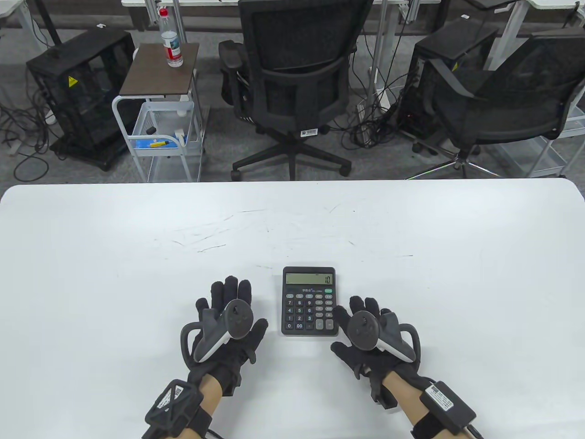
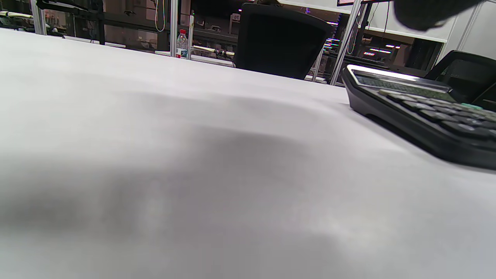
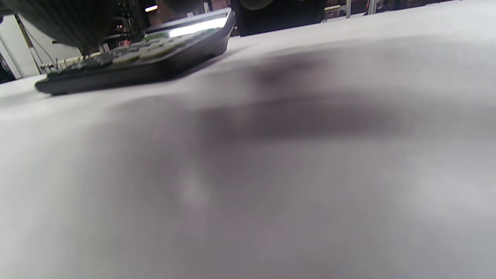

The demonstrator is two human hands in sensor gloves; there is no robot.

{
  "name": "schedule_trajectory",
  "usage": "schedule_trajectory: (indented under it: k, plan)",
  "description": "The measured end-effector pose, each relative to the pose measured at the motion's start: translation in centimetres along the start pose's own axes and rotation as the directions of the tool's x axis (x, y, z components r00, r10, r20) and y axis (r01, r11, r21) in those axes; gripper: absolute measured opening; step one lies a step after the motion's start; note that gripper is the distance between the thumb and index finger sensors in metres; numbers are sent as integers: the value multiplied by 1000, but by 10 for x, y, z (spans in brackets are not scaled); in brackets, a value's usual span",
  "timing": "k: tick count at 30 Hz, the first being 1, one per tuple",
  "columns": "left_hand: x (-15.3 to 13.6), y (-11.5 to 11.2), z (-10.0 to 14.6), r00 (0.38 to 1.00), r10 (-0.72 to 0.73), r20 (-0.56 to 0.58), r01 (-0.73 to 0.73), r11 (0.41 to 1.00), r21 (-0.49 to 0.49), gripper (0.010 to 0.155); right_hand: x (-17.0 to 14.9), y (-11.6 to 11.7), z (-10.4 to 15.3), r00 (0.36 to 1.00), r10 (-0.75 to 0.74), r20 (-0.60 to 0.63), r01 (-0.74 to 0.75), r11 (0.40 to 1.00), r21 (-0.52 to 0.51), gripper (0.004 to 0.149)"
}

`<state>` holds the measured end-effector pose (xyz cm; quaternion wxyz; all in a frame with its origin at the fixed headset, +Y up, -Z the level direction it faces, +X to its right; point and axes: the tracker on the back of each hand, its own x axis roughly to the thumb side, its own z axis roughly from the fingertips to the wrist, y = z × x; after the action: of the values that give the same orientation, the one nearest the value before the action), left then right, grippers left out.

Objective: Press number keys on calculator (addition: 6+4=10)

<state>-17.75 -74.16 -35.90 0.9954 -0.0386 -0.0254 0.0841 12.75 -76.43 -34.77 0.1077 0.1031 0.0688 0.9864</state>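
Observation:
A black calculator (image 1: pixel 309 301) lies flat on the white table (image 1: pixel 137 256) near the front edge. Its display reads 10. My left hand (image 1: pixel 227 320) rests flat on the table just left of it, fingers spread, holding nothing. My right hand (image 1: pixel 365 327) lies flat just right of it, with one fingertip at the calculator's lower right corner; I cannot tell if it touches. The calculator shows side-on in the left wrist view (image 2: pixel 422 112) and in the right wrist view (image 3: pixel 135 58).
Beyond the table's far edge stand two black office chairs (image 1: pixel 297 77), a small cart with a water bottle (image 1: pixel 171 39), and black cases with cables on the floor. The table surface bears only faint scratch marks (image 1: pixel 210 233).

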Motion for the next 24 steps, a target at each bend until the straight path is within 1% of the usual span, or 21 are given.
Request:
schedule_trajectory:
  k: [7, 12, 15, 17, 19, 24]
  plan:
    - [0, 0, 0, 1000, -1, 0, 1, 1000, 1, 86, -12, -16, -6, 998, 25, -55, -31, 993, -114, 86]
    - [1, 0, 0, 1000, -5, 5, 5, 1000, 4, 87, -28, -24, -10, 995, 5, -103, -21, 987, -159, 88]
    - [2, -1, 1, 1000, -1, 9, 1, 1000, 2, 87, -42, -31, -11, 991, -41, -125, 16, 981, -192, 88]
    - [3, -2, 1, 1000, 2, 13, -2, 1000, 1, 87, -49, -34, -11, 989, -67, -135, 39, 978, -203, 88]
    - [4, -2, 1, 1000, -3, 16, 3, 1000, 4, 87, -53, -35, -10, 988, -53, -144, 23, 979, -201, 88]
    - [6, -3, 2, 1000, -7, 18, 7, 1000, 7, 87, -52, -35, -10, 990, -30, -141, 3, 982, -189, 88]
